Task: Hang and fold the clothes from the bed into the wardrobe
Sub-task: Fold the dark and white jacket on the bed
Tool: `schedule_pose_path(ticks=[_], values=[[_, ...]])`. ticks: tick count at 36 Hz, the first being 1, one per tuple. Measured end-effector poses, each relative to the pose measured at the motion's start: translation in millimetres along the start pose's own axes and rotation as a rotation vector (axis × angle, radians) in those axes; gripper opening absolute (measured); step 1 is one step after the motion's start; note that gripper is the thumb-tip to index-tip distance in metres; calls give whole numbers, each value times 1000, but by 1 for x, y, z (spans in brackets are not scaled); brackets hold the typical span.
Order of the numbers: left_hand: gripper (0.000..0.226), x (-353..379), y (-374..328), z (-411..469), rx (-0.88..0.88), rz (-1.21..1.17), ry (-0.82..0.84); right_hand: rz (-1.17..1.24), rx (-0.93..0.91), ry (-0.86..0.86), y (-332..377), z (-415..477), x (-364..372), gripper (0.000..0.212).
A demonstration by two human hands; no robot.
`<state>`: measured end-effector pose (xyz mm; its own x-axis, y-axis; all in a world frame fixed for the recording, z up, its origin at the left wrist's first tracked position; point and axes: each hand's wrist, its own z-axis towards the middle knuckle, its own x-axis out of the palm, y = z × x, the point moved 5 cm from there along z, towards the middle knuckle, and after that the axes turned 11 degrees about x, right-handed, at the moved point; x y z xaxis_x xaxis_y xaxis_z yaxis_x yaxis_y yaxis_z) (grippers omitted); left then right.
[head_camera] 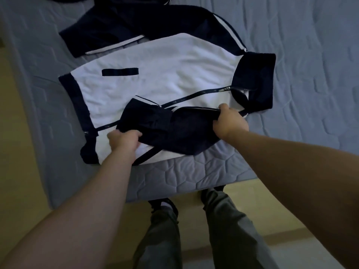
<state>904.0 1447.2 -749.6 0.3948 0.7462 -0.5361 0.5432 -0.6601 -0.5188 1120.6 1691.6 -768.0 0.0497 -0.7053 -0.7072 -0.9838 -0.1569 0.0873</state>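
Two hands are working one garment.

Head view: the jacket (165,82) is lying flat, front up, at the near edge of the bed (310,74). Its long axis is running across the person, with the collar (256,80) to the right and the hem band (73,98) to the left. The near sleeve (174,129) is lying folded over the front along that same axis, between the hands. The left hand (124,140) is gripping its cuff end, fingers curled into the cloth. The right hand (230,123) is pinching its shoulder end, near the collar. The far sleeve (136,33) is lying spread beyond the body, well apart from either hand.

Judgement: the far sleeve is awaiting the matching fold, a reach straight ahead across the jacket. No wardrobe is showing.
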Motion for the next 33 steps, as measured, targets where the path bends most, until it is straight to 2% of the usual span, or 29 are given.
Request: schedule_pose_path(ticks=[2,4,7,9,11,12,14,16,18,19,21,24,26,28,29,31,33], values=[[81,-4,-14,7,203,421,-151,-109,-47,-55,0,9,-3,32],[92,1,-28,13,389,708,-148,-155,-97,-80,2,18,-4,35],[75,17,-44,27,644,924,-67,-198,-130,-91,7,32,-3,51],[48,28,-58,37,740,791,-17,-214,-131,-95,12,39,-2,64],[32,33,-71,48,700,536,-30,-195,-127,-111,15,45,0,68],[31,31,-76,55,620,399,-73,-181,-124,-107,16,49,2,68],[33,24,-79,71,384,56,-131,-143,-96,-53,14,57,7,65],[33,23,-74,81,123,-312,-72,-103,-35,12,10,66,12,62],[48,26,-71,88,-68,-560,22,-99,4,35,5,72,15,64],[58,26,-69,92,-127,-611,54,-109,13,37,3,74,15,66],[71,25,-64,101,-159,-637,88,-154,12,19,-3,75,16,72],[70,21,-57,103,-95,-558,84,-182,-21,-27,-11,73,13,74],[71,18,-50,91,-46,-385,-51,-147,-17,-39,-16,71,10,72],[76,16,-40,66,5,-203,-251,-40,11,-35,-23,69,5,68],[75,20,-33,50,33,-164,-299,38,34,-41,-26,68,1,66],[70,36,-11,14,41,-143,-288,185,107,-98,-35,67,-7,64],[65,56,15,-23,-7,-127,-197,297,240,-158,-49,65,-16,65]])
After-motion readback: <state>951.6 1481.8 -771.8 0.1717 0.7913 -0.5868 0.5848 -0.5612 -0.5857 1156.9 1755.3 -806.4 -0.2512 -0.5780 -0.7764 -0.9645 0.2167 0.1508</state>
